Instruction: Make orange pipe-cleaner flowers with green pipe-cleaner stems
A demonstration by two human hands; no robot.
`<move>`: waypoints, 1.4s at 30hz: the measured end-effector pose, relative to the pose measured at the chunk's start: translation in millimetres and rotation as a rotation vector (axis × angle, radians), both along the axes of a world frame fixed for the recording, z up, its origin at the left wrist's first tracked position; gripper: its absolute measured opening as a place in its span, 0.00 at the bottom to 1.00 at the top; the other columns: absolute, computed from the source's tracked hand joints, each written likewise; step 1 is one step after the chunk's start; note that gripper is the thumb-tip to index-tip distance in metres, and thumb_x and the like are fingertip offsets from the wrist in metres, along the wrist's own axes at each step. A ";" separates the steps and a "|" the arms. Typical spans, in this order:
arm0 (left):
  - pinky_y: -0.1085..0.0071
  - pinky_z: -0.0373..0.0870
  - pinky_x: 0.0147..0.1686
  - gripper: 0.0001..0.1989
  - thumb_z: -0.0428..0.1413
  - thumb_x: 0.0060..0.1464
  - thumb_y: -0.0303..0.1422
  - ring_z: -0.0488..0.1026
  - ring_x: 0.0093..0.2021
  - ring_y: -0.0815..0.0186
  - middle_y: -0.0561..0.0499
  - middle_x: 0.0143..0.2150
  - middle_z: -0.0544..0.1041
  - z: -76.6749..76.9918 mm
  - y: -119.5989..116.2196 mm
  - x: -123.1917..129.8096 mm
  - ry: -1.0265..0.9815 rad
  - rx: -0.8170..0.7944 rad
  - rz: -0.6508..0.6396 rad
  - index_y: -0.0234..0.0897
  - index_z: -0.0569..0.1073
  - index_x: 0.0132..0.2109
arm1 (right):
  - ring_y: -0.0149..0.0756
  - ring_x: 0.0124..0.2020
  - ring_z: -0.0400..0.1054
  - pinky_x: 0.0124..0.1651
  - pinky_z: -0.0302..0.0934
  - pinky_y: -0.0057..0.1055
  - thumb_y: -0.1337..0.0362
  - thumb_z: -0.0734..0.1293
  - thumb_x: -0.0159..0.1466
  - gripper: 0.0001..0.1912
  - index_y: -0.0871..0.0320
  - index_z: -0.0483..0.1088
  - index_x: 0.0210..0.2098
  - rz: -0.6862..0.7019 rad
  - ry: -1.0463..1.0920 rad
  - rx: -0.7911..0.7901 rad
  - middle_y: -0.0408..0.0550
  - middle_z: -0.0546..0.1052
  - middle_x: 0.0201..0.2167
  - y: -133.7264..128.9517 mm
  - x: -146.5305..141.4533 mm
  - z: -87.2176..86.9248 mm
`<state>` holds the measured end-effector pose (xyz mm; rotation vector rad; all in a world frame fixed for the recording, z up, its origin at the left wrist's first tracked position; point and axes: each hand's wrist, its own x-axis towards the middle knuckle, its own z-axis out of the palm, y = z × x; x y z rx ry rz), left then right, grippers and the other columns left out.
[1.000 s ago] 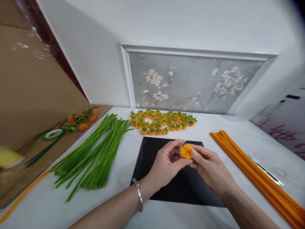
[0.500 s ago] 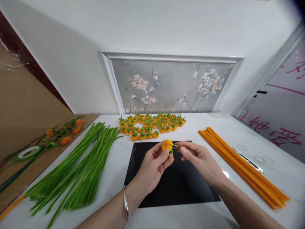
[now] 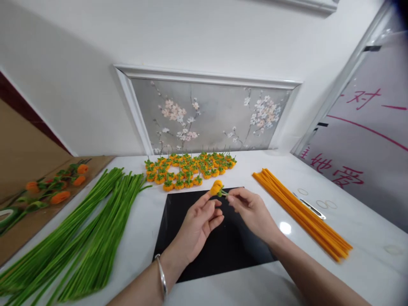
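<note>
My right hand (image 3: pixel 248 208) pinches the thin stem of a small orange pipe-cleaner ornament (image 3: pixel 216 188), round like a little pumpkin, with a green leafy top. The ornament is tilted sideways, its stem pointing right. My left hand (image 3: pixel 200 221), with a silver bangle at the wrist, is just below and left of it. Its fingers are loosely bent and apart, the index fingertip at the orange body; whether it presses there I cannot tell. Both hands are above a black rectangular mat (image 3: pixel 219 250). Behind it stand several similar orange ornaments (image 3: pixel 188 170) with green tops and upright stems.
Green pipe cleaners (image 3: pixel 105 221) lie in bundles at left, orange pipe cleaners (image 3: pixel 299 212) at right. Beyond these are a small cutting tool (image 3: pixel 314 209) and rubber bands (image 3: pixel 327 204). Orange flowers (image 3: pixel 60 196) and green tape (image 3: pixel 9 216) lie on brown board at far left.
My left fingers have loosened from around the orange ornament, which now tips further sideways on its stem in my right hand. The camera view has turned to the right.
</note>
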<state>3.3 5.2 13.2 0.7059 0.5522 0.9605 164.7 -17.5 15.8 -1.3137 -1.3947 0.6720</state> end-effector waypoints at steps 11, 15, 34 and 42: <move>0.73 0.70 0.32 0.20 0.65 0.46 0.38 0.70 0.28 0.73 0.50 0.33 0.73 -17.7 -13.5 4.7 0.136 0.004 0.074 0.30 0.74 0.43 | 0.35 0.40 0.69 0.43 0.59 0.28 0.64 0.59 0.67 0.13 0.57 0.75 0.42 -0.021 -0.848 0.296 0.50 0.76 0.39 92.7 -37.3 65.9; 0.73 0.69 0.31 0.20 0.64 0.47 0.38 0.69 0.26 0.74 0.50 0.32 0.72 -22.8 -13.7 4.0 0.182 0.006 0.095 0.28 0.73 0.43 | 0.42 0.46 0.66 0.45 0.55 0.34 0.65 0.59 0.67 0.14 0.53 0.77 0.39 0.024 -1.185 0.245 0.51 0.76 0.41 141.7 -82.2 79.2; 0.75 0.66 0.26 0.12 0.58 0.51 0.35 0.67 0.22 0.76 0.53 0.28 0.70 -35.4 -9.6 13.2 0.232 0.060 0.047 0.29 0.72 0.39 | 0.43 0.50 0.67 0.52 0.57 0.42 0.64 0.63 0.66 0.10 0.57 0.73 0.45 0.120 -1.435 0.194 0.52 0.75 0.44 189.6 -128.7 68.8; 0.76 0.69 0.28 0.09 0.56 0.53 0.30 0.69 0.23 0.75 0.52 0.29 0.72 -33.2 -3.0 10.8 0.260 0.125 0.054 0.29 0.72 0.42 | 0.36 0.42 0.71 0.44 0.58 0.29 0.63 0.60 0.67 0.14 0.54 0.75 0.46 0.002 -1.061 0.267 0.48 0.78 0.42 86.1 -48.0 94.0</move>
